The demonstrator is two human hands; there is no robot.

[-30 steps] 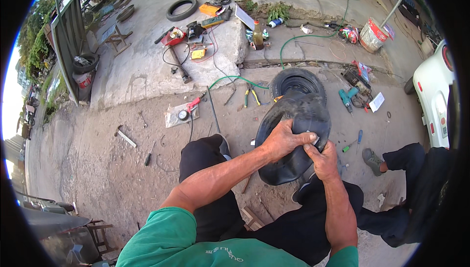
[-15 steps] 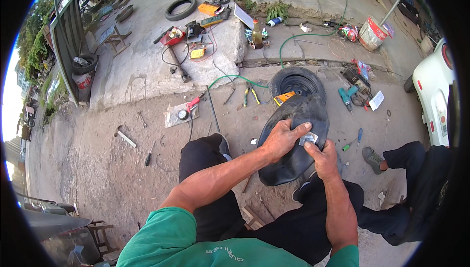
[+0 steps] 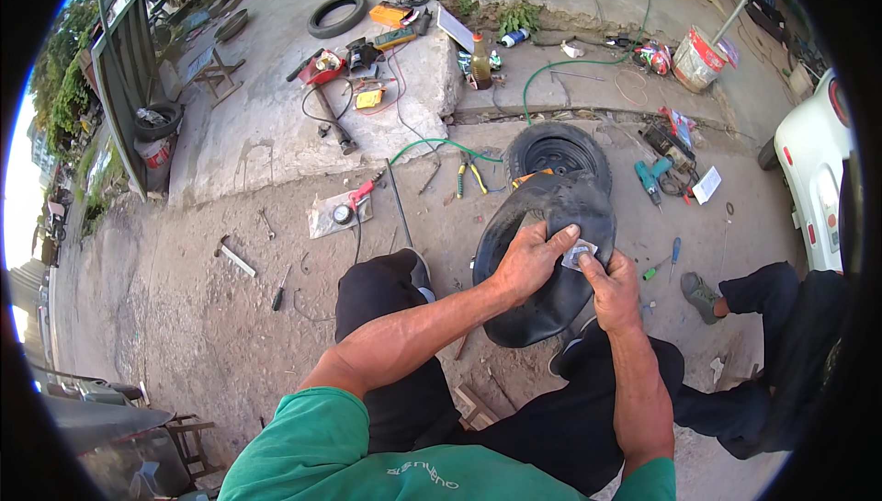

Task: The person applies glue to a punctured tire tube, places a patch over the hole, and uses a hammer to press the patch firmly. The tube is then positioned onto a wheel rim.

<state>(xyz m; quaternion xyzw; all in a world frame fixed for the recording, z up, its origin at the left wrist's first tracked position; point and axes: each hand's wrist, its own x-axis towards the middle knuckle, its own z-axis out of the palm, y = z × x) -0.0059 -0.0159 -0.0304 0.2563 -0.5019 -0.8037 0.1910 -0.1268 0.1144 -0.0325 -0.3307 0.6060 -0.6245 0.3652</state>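
The black inner tube (image 3: pixel 528 322) hangs folded in front of me, right of the frame's centre, with a small pale square patch (image 3: pixel 577 253) on its upper face. My left hand (image 3: pixel 533 262) grips the rubber, thumb flat on top by the patch's upper edge, the other fingers bent out of sight. My right hand (image 3: pixel 614 282) is closed too, thumb on the patch's right-hand edge; how much rubber those fingers take in behind, I can't tell. The way I see it, the trouble would come from that edge: if my right thumb drags sideways, the square could lift or wrinkle. Loose folds under it give little to push against, so pressing unevenly might leave a corner proud. Grit is another worry, because the tube dangles near the dirty ground (image 3: pixel 202 317) and dust would spoil anything sticky. Its top also overlaps the tyred wheel (image 3: pixel 559 152) and hangs near an orange object (image 3: pixel 528 177), mostly hidden, so a careless tug could snag the rubber there or knock that object about.
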